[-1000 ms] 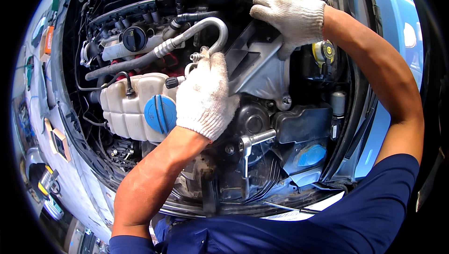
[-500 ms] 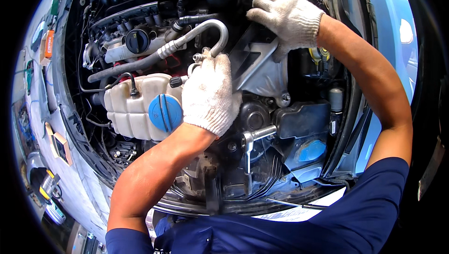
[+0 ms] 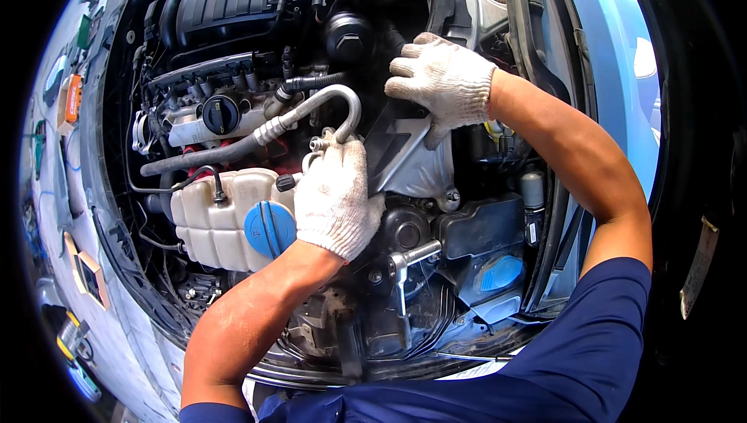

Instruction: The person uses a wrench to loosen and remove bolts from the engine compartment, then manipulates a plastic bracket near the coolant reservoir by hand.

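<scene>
Pipe [image 3: 307,105]: beyond tank [image 3: 206,224], hooked end at left hand [image 3: 334,201], grasp indeterminable | Right hand [image 3: 443,84]: fingers spread, beyond tank, rightward | Risk: ratchet [image 3: 400,275], right of tank, could drop if bumped.

A silvery metal pipe [image 3: 333,92] is arching into a hook, its straight left stretch running dark beyond a ribbed collar [image 3: 271,130]. Right of the hook, a grey metal bracket [image 3: 424,162] is narrowing toward a lower corner bolt [image 3: 450,196].
</scene>
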The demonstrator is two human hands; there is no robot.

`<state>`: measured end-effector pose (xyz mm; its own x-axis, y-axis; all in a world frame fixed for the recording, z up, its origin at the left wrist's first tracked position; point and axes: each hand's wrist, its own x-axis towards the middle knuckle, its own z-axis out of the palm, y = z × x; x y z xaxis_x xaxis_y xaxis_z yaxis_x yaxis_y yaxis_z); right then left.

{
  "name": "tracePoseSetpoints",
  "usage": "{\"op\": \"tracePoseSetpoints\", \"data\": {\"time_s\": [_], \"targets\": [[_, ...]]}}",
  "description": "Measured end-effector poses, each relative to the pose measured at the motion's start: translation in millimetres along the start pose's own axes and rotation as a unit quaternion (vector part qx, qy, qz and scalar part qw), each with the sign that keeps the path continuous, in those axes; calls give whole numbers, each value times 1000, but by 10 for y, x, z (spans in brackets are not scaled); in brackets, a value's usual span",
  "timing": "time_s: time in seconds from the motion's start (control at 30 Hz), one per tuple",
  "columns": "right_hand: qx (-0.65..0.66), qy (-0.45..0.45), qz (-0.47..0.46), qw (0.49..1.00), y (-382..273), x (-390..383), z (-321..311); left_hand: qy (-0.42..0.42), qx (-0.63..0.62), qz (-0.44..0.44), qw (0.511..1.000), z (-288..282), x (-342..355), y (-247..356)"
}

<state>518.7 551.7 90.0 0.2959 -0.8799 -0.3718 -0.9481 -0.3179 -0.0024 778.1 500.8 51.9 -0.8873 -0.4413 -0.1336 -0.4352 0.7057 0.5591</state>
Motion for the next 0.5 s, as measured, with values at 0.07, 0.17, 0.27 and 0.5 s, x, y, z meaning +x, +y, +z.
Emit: {"op": "tracePoseSetpoints", "data": {"time_s": [0.07,0.17,0.27,0.5], "targets": [[-3,8,-4,1000,2,2,30,-7,-17,-4,1000,-5,19,-2],[0,4,-12,1000,-2,21,5,-18,-17,-4,1000,-9,36,-25],[-1,11,-17,1000,11,28,5,-24,-1,-8,1000,-33,44,-9],[36,48,-32,998,48,-35,6,-26,35,-16,999,-29,22,41]]}}
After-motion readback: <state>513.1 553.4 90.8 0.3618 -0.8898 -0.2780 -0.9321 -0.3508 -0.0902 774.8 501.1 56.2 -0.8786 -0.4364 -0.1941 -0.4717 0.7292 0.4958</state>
